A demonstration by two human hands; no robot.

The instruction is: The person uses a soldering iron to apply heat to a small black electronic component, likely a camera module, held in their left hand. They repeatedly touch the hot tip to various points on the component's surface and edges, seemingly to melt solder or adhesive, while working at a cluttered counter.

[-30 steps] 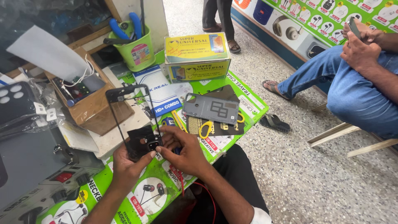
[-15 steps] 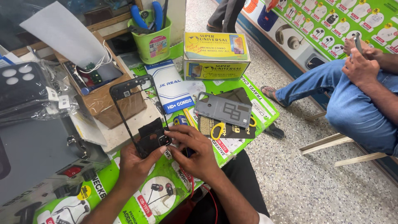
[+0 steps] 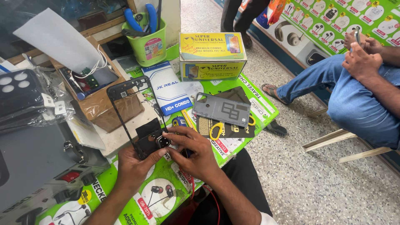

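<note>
Cluttered green bench (image 3: 254,109), left hand (image 3: 133,166) and right hand (image 3: 196,152) grips grasping phone frame (image 3: 141,121), grey cover (image 3: 221,109) nearby

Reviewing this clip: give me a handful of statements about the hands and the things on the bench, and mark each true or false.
1. Both hands hold the black phone frame. True: the left hand grips its lower end and the right hand has its fingers at the part by the camera opening.
2. The grey back cover is in the right hand. False: it lies on the bench beyond the hands.
3. The green cup holds blue-handled tools. True.
4. The yellow box lies open. False: it stands closed beyond the grey back cover.
5. A seated person in blue jeans is on the right. True.
</note>
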